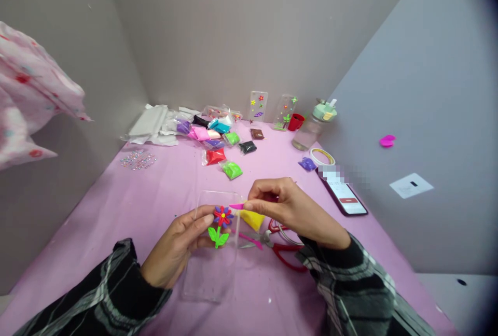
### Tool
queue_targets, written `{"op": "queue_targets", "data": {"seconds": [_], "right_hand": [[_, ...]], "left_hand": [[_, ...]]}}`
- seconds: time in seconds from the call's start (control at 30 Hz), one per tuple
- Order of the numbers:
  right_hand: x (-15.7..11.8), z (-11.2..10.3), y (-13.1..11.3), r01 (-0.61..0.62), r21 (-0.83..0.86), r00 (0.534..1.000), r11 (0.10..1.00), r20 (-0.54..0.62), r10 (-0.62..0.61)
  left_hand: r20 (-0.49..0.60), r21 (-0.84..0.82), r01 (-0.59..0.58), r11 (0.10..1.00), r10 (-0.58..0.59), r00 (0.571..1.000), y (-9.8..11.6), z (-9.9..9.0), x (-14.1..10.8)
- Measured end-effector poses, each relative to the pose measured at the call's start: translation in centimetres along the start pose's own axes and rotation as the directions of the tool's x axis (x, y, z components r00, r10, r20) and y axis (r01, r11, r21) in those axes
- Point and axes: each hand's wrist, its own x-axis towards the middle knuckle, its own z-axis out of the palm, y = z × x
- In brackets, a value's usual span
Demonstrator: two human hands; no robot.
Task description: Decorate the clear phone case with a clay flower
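Note:
My left hand (182,237) grips a clear phone case (208,279) by its left side, thumb on the front. On the case sits a clay flower (223,216) with red and purple petals, a yellow centre, a green stem and two green leaves. Between thumb and fingers, my right hand (276,201) pinches a pink clay modelling tool (236,206), its tip close to the flower's petals; whether it touches them I cannot tell. A yellow clay packet (252,219) lies behind that hand. Red-handled scissors (288,255) and a second pink tool (252,240) lie below it.
Several clay packets (232,170) lie farther back, beside white packages (151,124). Two decorated cases (258,107) lean on the back wall near a red cup (296,122) and a bottle (309,128). At right are a tape roll (322,157) and a phone (344,193); rhinestones (138,160) lie left.

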Motion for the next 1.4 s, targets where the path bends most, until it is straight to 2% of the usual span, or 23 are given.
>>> {"op": "queue_targets", "data": {"seconds": [0.1, 0.23, 0.4, 0.5, 0.7, 0.9, 1.07, 1.13, 1.23, 1.4], "right_hand": [[-0.2, 0.4, 0.0, -0.035, -0.07, 0.999, 0.997, 0.035, 0.038], [-0.1, 0.1, -0.1, 0.01, -0.16, 0.999, 0.987, 0.035, -0.005], [0.3, -0.3, -0.4, 0.094, -0.233, 0.99, 0.968, -0.078, -0.115], [0.4, -0.1, -0.6, 0.129, -0.267, 0.982, 0.955, -0.1, -0.161], [0.4, 0.6, -0.4, 0.235, -0.354, 0.967, 0.905, -0.005, -0.253], [0.5, 0.5, -0.2, 0.314, -0.411, 0.949, 0.856, 0.125, -0.289], [0.6, 0.6, 0.1, 0.357, -0.464, 0.934, 0.811, 0.168, -0.315], [0.6, 0.6, 0.1, 0.342, -0.468, 0.939, 0.815, 0.146, -0.311], [0.3, 0.3, 0.0, 0.259, -0.478, 0.961, 0.839, 0.038, -0.275], [-0.7, 0.0, 0.2, 0.086, -0.421, 0.994, 0.903, -0.032, -0.109]], "left_hand": [[0.01, 0.025, -0.007, 1.0, 0.007, 1.0, 0.0, 0.2, 0.0], [0.029, 0.032, -0.013, 0.999, 0.012, 1.0, 0.0, 0.2, 0.0], [0.028, 0.026, -0.002, 1.0, 0.002, 1.0, -0.1, 0.0, 0.2], [0.039, 0.019, 0.001, 1.0, -0.002, 0.999, -0.2, 0.0, 0.2], [0.047, 0.005, 0.027, 1.0, -0.028, 0.999, -0.2, 0.1, 0.1], [0.086, -0.005, 0.038, 0.999, -0.037, 0.996, -0.2, 0.1, 0.2], [0.121, 0.019, 0.029, 0.999, -0.031, 0.992, -0.4, -0.1, 0.1], [0.119, 0.021, 0.028, 0.999, -0.03, 0.992, -0.4, -0.1, 0.1], [0.108, 0.019, 0.038, 0.999, -0.04, 0.993, -0.3, -0.1, 0.2], [0.053, 0.005, 0.039, 0.999, -0.039, 0.998, -0.4, -0.3, 0.3]]}}
